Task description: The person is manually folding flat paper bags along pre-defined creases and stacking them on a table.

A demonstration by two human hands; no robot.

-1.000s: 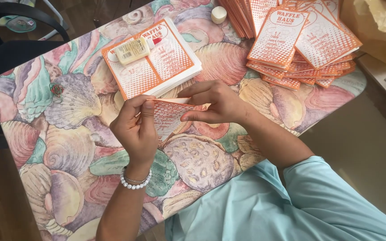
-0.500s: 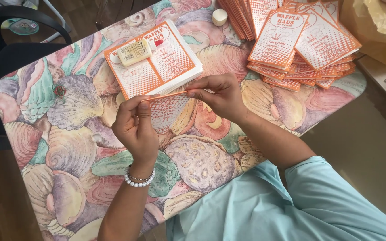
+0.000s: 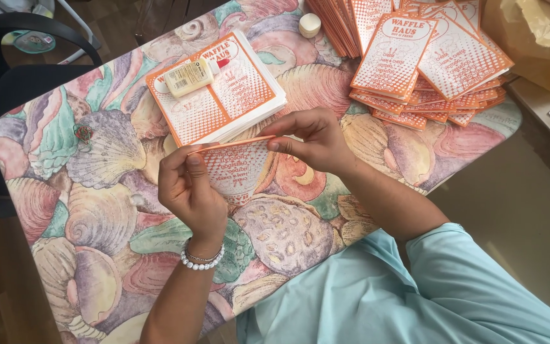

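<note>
Both my hands hold one orange-and-white printed paper sleeve [image 3: 235, 171] above the table, tilted so its top edge faces me. My left hand [image 3: 189, 191], with a white bead bracelet on the wrist, pinches its left corner. My right hand [image 3: 310, 137] pinches its upper right edge. Just beyond the sleeve lies a stack of flat unfolded printed sheets [image 3: 224, 105] with a small glue bottle [image 3: 189, 75] lying on top. A pile of finished orange sleeves [image 3: 428, 64] is fanned out at the table's far right.
The table [image 3: 103, 191] wears a cloth printed with seashells. A small round white cap [image 3: 309, 24] sits near the far edge. A black chair [image 3: 7, 95] stands at the left. Crumpled brown paper [image 3: 536, 38] lies at the far right.
My hands have lifted the paper sleeve and tipped it toward the flat stack, so its top edge now shows. The right hand's fingers slid along that upper edge.
</note>
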